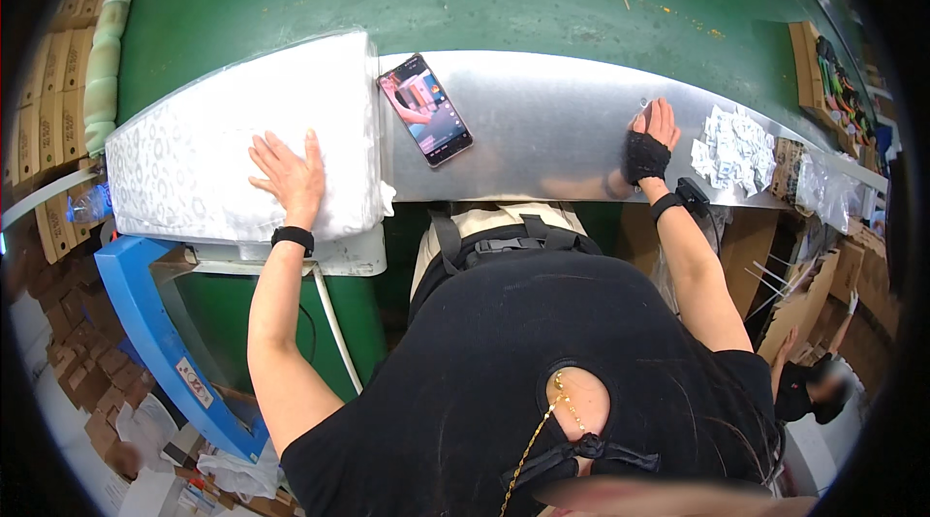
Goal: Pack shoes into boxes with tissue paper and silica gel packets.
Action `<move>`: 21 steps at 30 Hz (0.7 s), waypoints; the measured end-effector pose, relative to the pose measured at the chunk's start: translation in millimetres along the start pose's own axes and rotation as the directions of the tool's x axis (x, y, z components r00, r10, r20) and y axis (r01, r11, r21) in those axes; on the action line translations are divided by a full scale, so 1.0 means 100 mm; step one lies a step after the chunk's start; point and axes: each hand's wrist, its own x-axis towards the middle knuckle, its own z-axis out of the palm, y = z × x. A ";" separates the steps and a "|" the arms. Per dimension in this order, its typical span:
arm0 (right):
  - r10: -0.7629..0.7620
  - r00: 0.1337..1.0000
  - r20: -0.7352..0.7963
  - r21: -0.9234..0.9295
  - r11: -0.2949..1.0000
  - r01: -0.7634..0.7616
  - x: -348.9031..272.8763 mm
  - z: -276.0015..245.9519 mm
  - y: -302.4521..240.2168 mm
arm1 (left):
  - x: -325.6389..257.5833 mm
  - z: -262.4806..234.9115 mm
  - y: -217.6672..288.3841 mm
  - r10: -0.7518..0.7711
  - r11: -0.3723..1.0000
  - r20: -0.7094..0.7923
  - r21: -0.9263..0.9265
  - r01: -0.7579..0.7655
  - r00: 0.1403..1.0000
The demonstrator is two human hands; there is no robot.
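Currently in hand: a white stack (194, 149) of patterned, plastic-wrapped sheets is being pressed or steadied from above; this is judged from the hand's pose only.
Left hand: the left hand (291, 178) is laid flat on the stack's near right part, palm down and fingers spread; nothing is grasped.
Right hand: the right hand (651, 141), partly covered by a black fingerless glove, is rested on the metal table (542, 129) with its fingers stretched toward the far edge. Something small and pale is seen at the fingertips; whether it is pinched cannot be told.
Stack's place: it is set at the left end of the table, its far edge against the green belt (484, 3) and its near corner overhanging the table edge.
Phone: a phone (424, 110) with a lit screen is laid just beside the stack's right edge, between the two hands and touched by neither.
Packets: a loose heap of small white packets (734, 149) is piled to the right of the right hand, near but apart from it.
Surroundings: cardboard boxes (58, 62) are ranked at the far left, and a blue frame (145, 323) is seen below the stack.
Next move, as judged: if a sheet is to be taken, a grip at the stack's free edge would be needed, with the slippery wrap and the nearby phone kept in mind.
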 end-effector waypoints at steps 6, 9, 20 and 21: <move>-0.004 1.000 -0.016 0.000 1.000 0.004 -0.01 0.02 0.02 | 0.00 0.02 0.00 0.007 1.000 -0.010 0.015 -0.007 1.000; 0.006 1.000 -0.014 -0.006 1.000 -0.006 0.00 0.01 0.00 | 0.00 0.02 0.00 0.005 1.000 -0.005 0.013 -0.005 1.000; 0.020 1.000 -0.020 -0.017 1.000 -0.020 -0.02 0.06 0.04 | 0.00 0.02 -0.01 -0.008 1.000 0.004 0.019 0.008 1.000; 0.016 1.000 -0.020 -0.016 1.000 -0.017 -0.02 0.07 0.04 | 0.00 0.02 -0.01 -0.007 1.000 0.002 0.019 0.007 1.000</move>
